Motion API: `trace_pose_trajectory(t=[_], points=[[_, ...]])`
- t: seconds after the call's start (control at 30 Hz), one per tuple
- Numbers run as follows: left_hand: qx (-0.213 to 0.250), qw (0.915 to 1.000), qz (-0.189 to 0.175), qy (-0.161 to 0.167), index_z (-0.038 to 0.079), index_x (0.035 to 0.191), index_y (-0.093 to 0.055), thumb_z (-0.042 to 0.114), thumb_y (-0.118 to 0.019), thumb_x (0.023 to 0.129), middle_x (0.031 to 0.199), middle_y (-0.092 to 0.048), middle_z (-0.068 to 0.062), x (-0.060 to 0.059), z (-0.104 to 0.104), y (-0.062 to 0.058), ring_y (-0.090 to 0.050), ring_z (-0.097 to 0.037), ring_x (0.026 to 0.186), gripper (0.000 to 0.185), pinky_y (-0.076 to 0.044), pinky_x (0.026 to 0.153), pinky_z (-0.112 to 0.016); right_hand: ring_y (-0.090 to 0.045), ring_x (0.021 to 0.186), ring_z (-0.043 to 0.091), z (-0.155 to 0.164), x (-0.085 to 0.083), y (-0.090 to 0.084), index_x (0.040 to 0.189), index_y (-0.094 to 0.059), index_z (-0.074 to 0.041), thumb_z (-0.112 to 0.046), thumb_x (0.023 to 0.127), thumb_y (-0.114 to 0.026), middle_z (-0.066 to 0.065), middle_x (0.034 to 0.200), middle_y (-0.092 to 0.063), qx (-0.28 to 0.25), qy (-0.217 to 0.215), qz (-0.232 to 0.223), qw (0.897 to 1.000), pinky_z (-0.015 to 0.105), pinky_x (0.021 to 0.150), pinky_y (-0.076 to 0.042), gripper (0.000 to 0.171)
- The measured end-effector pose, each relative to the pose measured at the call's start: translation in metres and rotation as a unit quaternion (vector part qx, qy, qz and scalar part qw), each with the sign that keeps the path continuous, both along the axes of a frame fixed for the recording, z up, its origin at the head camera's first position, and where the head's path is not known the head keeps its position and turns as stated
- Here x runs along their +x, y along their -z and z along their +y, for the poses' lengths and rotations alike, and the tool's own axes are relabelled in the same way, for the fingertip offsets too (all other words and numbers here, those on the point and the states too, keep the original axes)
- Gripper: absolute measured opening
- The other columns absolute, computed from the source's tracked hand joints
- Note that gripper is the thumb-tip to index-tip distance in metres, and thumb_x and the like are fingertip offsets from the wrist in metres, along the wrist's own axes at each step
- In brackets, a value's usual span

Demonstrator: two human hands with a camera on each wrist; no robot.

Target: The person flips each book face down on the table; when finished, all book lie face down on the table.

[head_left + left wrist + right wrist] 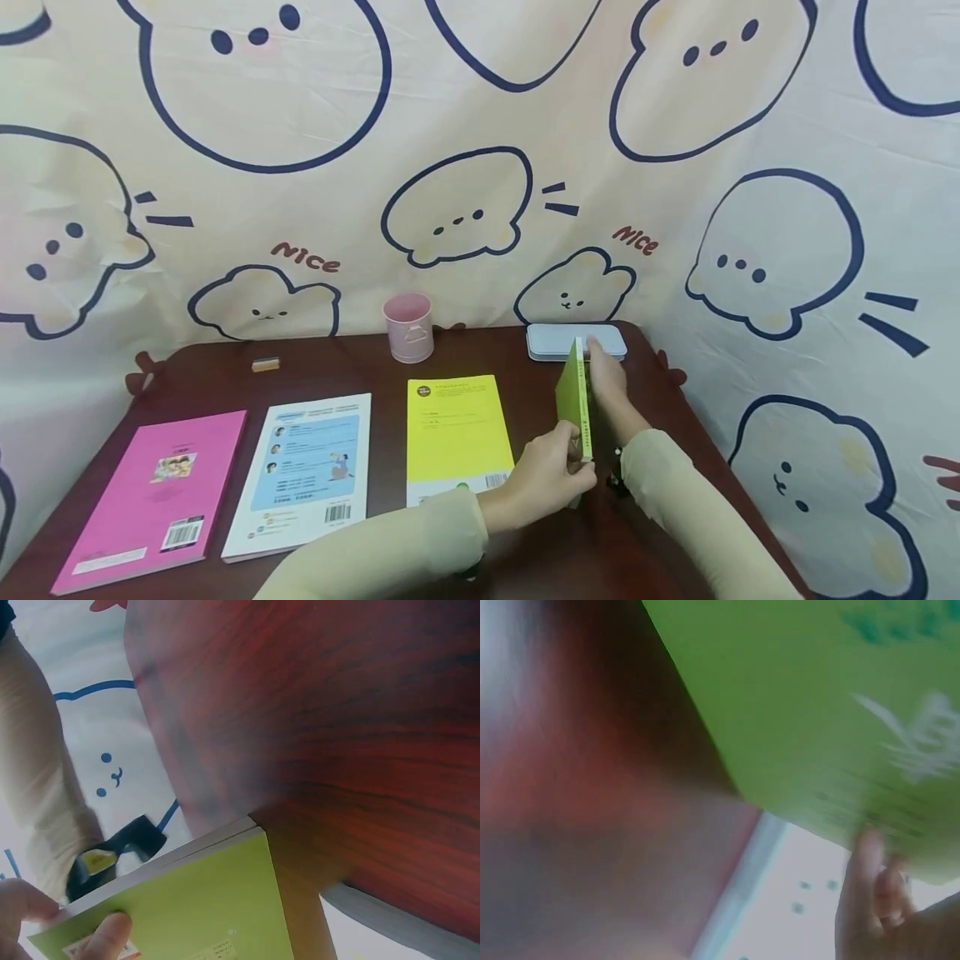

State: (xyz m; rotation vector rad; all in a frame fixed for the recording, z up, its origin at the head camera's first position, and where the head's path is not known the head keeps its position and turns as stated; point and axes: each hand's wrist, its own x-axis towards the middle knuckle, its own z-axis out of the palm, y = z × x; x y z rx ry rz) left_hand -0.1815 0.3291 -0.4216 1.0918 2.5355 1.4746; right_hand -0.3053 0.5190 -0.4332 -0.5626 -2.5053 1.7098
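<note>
A thin green book [572, 392] stands on edge over the right side of the table, its spine turned up. My left hand [538, 477] grips its near end, thumb on one side and fingers on the other. At the far end my right hand [606, 379] holds the book. In the left wrist view, the fingers [109, 936] press on the green cover beside a white label. Green writing and a pale drawing show on the cover [802, 727] in the right wrist view, where right fingers [866, 859] touch its edge.
Left of my hands lie a yellow book [457, 425], a white-and-blue book [300, 542] and a pink book [120, 500] in a row. Behind them stand a pink bucket [409, 333] and a small eraser-like block [266, 365]. A pale blue case [551, 342] lies at the back right.
</note>
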Motion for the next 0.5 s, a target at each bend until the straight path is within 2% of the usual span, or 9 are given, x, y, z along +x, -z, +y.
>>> trace_pose_trajectory(t=[0.07,0.13,0.17,0.27,0.37,0.43,0.5], points=[[-0.008,1.0000,0.000,0.001,0.016,0.096,-0.043,0.023,-0.057,0.077,0.072,-0.048,0.008,0.000,0.003,0.000,-0.046,0.000,0.054,0.025,-0.040,0.044,-0.015,-0.051,0.070,0.021,-0.017,0.013,-0.021,0.101,-0.056,-0.009,-0.064,0.080,-0.034,0.010,0.085,-0.054,0.130,0.011,0.015,0.991,0.031,0.061,-0.042,0.063],[-0.012,0.9999,0.006,0.002,0.016,0.095,-0.043,0.024,-0.057,0.077,0.072,-0.048,0.007,0.000,0.007,-0.001,-0.046,0.001,0.052,0.024,-0.039,0.043,-0.014,-0.052,0.069,0.018,-0.021,0.020,-0.034,0.110,-0.052,-0.010,-0.055,0.082,-0.042,0.009,0.088,-0.055,0.208,-0.009,0.018,0.978,0.027,0.058,-0.043,0.054],[-0.014,0.9998,0.010,0.003,0.016,0.095,-0.043,0.024,-0.057,0.077,0.071,-0.047,0.007,0.001,0.008,-0.001,-0.045,0.000,0.051,0.024,-0.039,0.043,-0.014,-0.054,0.069,0.019,-0.021,0.022,-0.038,0.116,-0.049,-0.009,-0.048,0.082,-0.046,0.011,0.091,-0.056,0.229,-0.025,0.012,0.973,0.027,0.056,-0.045,0.052],[-0.036,0.9986,0.036,0.008,0.015,0.099,-0.043,0.025,-0.055,0.078,0.077,-0.047,0.007,0.002,0.013,0.000,-0.046,0.000,0.054,0.025,-0.038,0.044,-0.014,-0.056,0.069,0.020,-0.018,0.027,-0.046,0.121,-0.044,-0.007,-0.033,0.079,-0.051,0.013,0.095,-0.056,0.271,-0.049,-0.028,0.961,0.026,0.050,-0.047,0.050],[-0.106,0.9919,0.061,0.032,0.012,0.120,-0.041,0.026,-0.053,0.081,0.101,-0.052,0.004,0.005,0.016,0.008,-0.053,-0.002,0.074,0.043,-0.043,0.056,-0.015,-0.056,0.067,0.020,-0.008,0.031,-0.047,0.114,-0.048,-0.003,-0.025,0.078,-0.052,0.014,0.092,-0.058,0.308,-0.051,-0.037,0.949,0.027,0.049,-0.046,0.043],[-0.174,0.9807,0.062,0.063,0.011,0.133,-0.031,0.027,-0.052,0.082,0.121,-0.046,0.000,0.007,0.016,0.015,-0.052,-0.007,0.093,0.057,-0.045,0.069,-0.019,-0.054,0.067,0.021,0.001,0.032,-0.045,0.110,-0.050,-0.001,-0.024,0.079,-0.053,0.014,0.089,-0.057,0.322,-0.047,-0.036,0.945,0.027,0.050,-0.045,0.039],[-0.244,0.9636,0.047,0.099,0.012,0.139,-0.020,0.027,-0.053,0.082,0.135,-0.033,-0.004,0.008,0.016,0.023,-0.045,-0.012,0.108,0.067,-0.043,0.079,-0.022,-0.053,0.066,0.021,0.012,0.032,-0.041,0.107,-0.051,0.001,-0.022,0.079,-0.053,0.014,0.085,-0.057,0.331,-0.053,-0.034,0.942,0.027,0.051,-0.044,0.037]])
